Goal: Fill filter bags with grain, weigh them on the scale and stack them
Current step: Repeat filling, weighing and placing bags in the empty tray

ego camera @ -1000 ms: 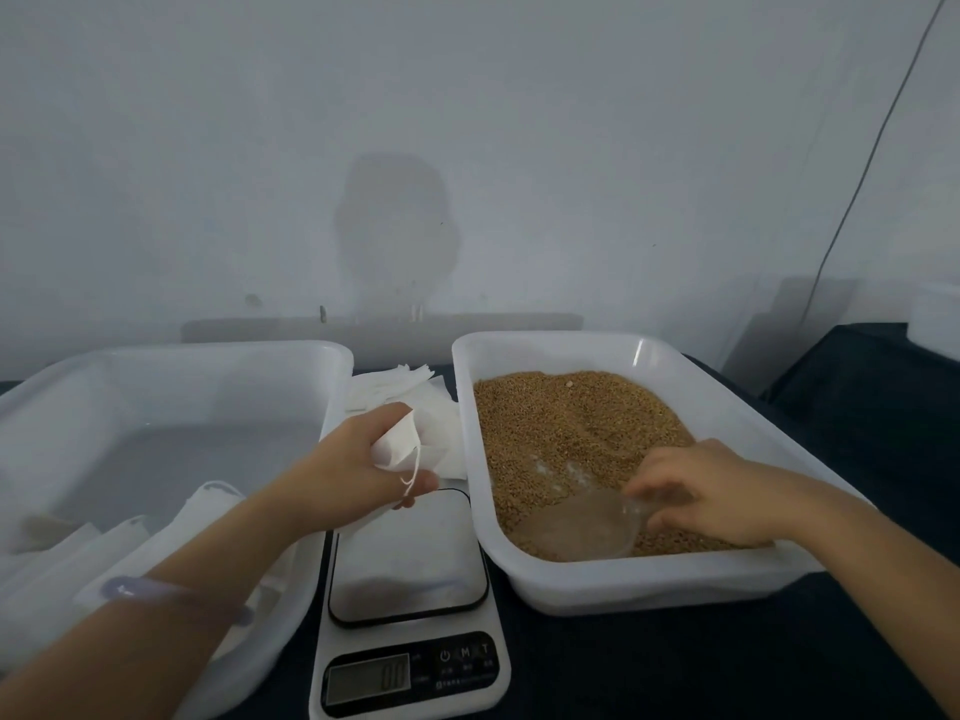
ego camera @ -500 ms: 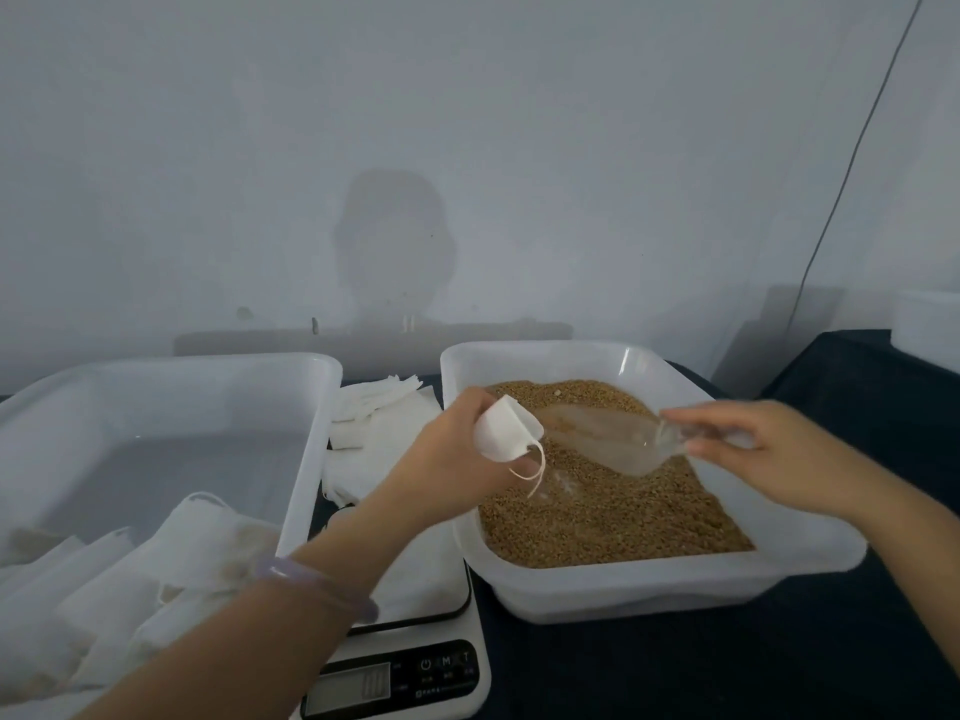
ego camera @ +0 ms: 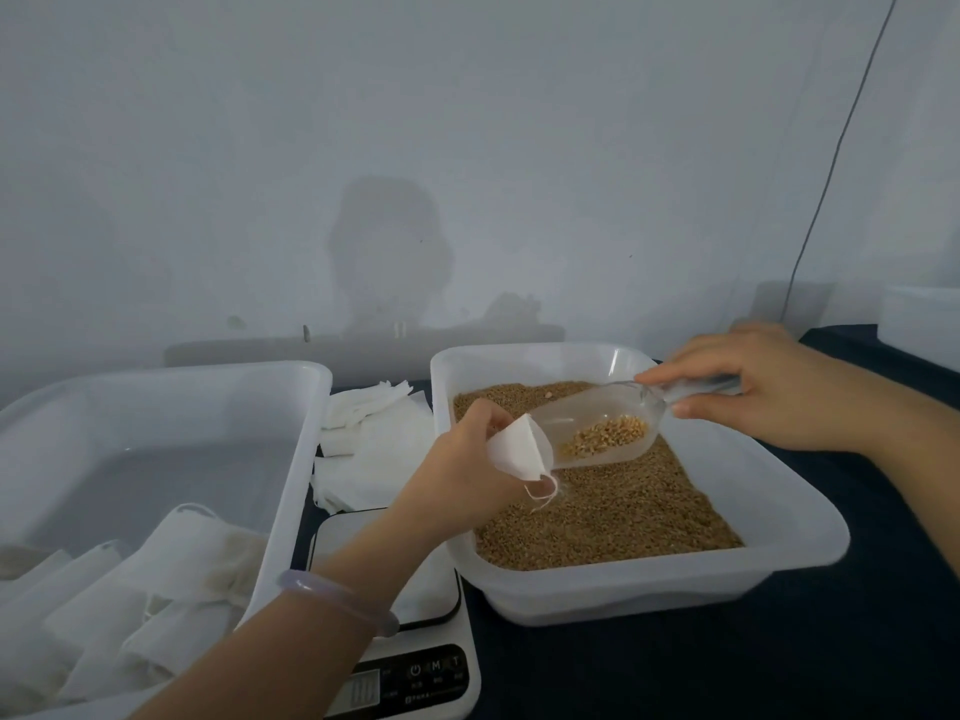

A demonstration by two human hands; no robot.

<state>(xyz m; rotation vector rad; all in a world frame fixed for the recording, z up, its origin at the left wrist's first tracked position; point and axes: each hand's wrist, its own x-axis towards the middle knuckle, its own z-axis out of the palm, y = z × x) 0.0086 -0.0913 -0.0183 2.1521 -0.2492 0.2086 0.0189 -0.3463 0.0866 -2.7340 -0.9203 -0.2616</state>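
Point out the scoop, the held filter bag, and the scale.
scoop (ego camera: 587, 413), head view, on its clear bowl.
filter bag (ego camera: 514, 452), head view, on its white side.
scale (ego camera: 431, 670), head view, on its button panel.

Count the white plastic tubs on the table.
2. The left tub holds filter bags; the right tub holds grain. The scale stands between them. Others could sit out of frame.

We face a pale grey wall (ego camera: 208, 148), a thin dark cable (ego camera: 838, 148) running down at far right; our table (ego camera: 727, 672) is dark-clothed.
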